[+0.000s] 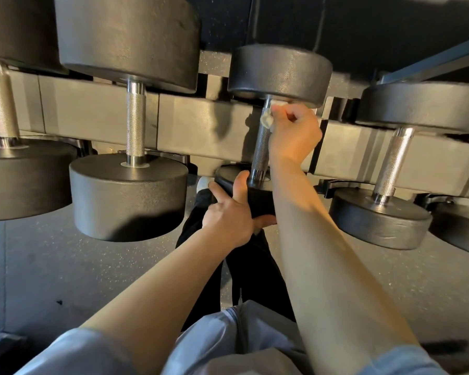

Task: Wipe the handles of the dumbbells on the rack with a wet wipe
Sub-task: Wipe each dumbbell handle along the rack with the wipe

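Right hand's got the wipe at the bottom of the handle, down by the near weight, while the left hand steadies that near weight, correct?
Not quite. In the head view the right hand holds the wipe at the top of the handle, by the far weight. The left hand does steady the near weight.

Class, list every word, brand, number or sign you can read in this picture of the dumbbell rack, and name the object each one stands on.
None can be read: the dumbbell heads show only plain black faces from this angle.
The rack shows no label.
The wet wipe in the right hand shows no print.
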